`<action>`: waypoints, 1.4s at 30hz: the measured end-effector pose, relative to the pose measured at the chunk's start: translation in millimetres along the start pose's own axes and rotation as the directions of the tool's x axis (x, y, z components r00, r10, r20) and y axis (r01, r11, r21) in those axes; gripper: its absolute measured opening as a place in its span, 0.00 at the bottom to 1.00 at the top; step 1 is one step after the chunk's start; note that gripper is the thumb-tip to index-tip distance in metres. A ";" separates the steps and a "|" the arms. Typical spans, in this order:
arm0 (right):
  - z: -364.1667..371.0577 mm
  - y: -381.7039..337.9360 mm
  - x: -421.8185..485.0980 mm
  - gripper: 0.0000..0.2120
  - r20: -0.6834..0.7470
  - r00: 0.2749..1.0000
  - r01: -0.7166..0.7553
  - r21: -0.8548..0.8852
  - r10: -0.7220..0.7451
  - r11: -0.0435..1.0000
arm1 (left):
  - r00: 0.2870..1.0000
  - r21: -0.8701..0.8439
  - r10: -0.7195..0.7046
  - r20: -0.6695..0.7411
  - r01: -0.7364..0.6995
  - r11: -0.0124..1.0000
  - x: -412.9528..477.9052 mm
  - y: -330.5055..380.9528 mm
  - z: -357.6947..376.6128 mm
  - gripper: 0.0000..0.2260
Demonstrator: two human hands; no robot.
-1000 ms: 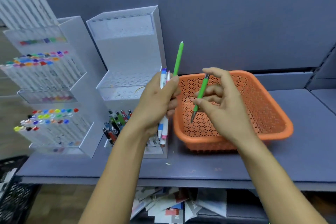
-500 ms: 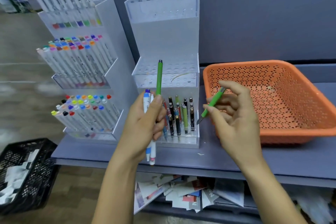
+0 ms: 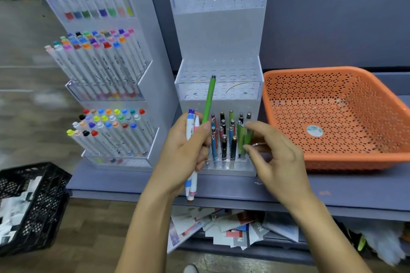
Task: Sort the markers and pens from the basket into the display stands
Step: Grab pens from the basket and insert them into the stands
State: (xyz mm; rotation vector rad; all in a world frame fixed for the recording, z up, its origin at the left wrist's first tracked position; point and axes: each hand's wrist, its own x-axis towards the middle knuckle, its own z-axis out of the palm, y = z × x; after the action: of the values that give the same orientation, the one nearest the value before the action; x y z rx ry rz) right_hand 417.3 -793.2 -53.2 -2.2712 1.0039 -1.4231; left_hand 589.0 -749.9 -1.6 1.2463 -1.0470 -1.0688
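Left hand (image 3: 184, 150) gripped spare pens; right hand (image 3: 277, 157) pinched one at the pen stand (image 3: 218, 29).
Left hand was clamped on two white markers (image 3: 190, 131) and a tall green pen (image 3: 208, 99), tips up, in front of the stand. Right hand's thumb and forefinger pinched a second green pen (image 3: 248, 137), upright at the lowest tier's right end. Orange basket (image 3: 332, 159) sat right of the stand on the table (image 3: 332, 190), marker stand (image 3: 144, 17) left.

Left hand (image 3: 184, 150) grips pens (image 3: 190, 127); right hand (image 3: 279, 157) fingers (image 3: 257, 128) pinch a green pen (image 3: 249, 138)
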 end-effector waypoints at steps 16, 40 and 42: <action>0.2 -3.9 -1.0 0.14 0.059 0.995 -0.083 -0.050 0.086 0.995 | 0.993 -0.030 0.046 0.106 -0.043 0.999 4.4 0.5 -2.9 0.05; -36.2 -19.9 24.9 0.18 -0.274 0.940 -0.121 0.288 0.203 0.950 | 0.990 0.084 -0.001 0.142 -0.011 0.996 10.6 -3.1 -6.4 0.05; -31.4 -13.1 19.3 0.16 -0.220 0.959 -0.136 0.197 0.179 0.971 | 0.994 0.058 0.024 0.110 -0.031 0.998 11.3 -2.9 -6.2 0.05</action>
State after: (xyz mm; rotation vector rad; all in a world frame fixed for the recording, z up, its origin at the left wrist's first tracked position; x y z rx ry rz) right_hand 400.6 -793.1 -17.7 -1.8828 1.0510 -1.6683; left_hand 597.2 -759.9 -4.5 1.2283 -1.1839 -1.1017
